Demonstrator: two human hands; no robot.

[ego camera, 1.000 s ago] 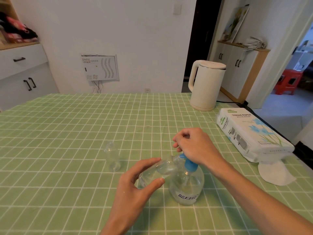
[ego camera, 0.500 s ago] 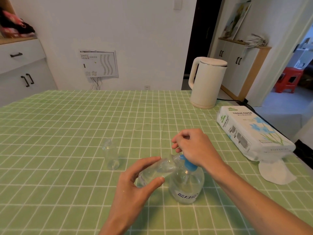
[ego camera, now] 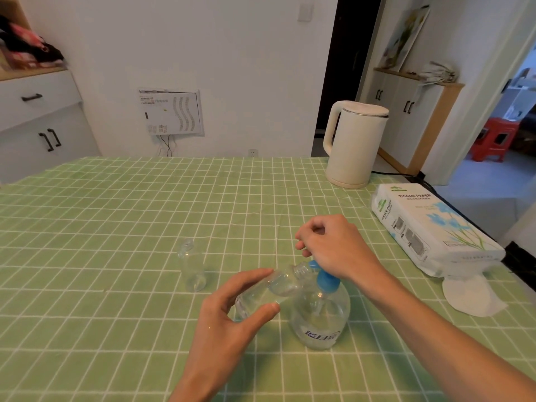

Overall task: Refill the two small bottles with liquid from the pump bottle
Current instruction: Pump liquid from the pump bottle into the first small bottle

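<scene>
Cloth of green checks covers the bench [ego camera: 87, 227]. Towards its middle one small bottle [ego camera: 193, 266] stands upright and uncapped. Just right of it, the left hand [ego camera: 229, 323] grips a second small bottle [ego camera: 266, 288], tilted, its mouth at the blue spout of the pump bottle [ego camera: 320, 317]. The right hand [ego camera: 327, 245] is curled over that pump top. Further right are a kettle [ego camera: 355, 146] and a tissue pack [ego camera: 429, 227].

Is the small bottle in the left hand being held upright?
No, the left hand holds the small bottle tilted, its mouth at the blue spout of the pump bottle.
</scene>
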